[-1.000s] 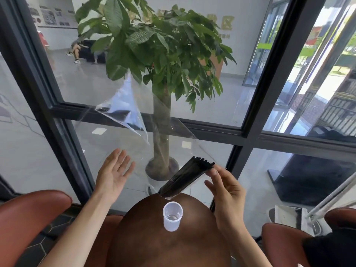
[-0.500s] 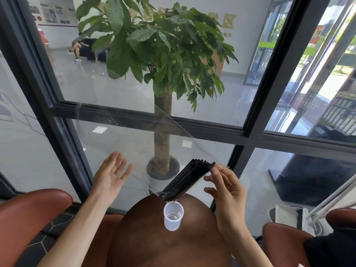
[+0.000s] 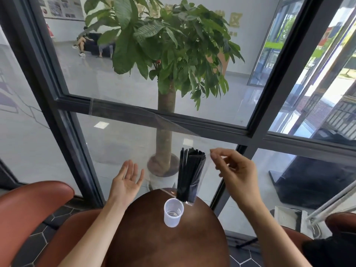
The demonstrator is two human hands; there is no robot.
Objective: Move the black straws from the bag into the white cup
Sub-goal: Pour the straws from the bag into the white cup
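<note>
A bundle of black straws (image 3: 189,174) stands nearly upright inside a clear plastic bag (image 3: 205,170). Its lower ends hang just behind the rim of the translucent white cup (image 3: 173,211), which stands on the round brown table (image 3: 173,245). My right hand (image 3: 237,170) pinches the bag's film beside the straws' top ends. My left hand (image 3: 127,182) is held open to the left of the straws, fingers straight, touching nothing that I can make out. The bag's loose film stretches up and left across the window.
Reddish-brown chairs (image 3: 32,207) stand left and right of the table. A dark-framed glass wall (image 3: 77,151) rises just behind the table, with a potted tree (image 3: 165,132) beyond it. A metal stand (image 3: 327,205) is at the far right.
The straw bundle has swung from a slant to nearly upright over the cup. My right hand moved up and right along the bag. The left hand stayed open.
</note>
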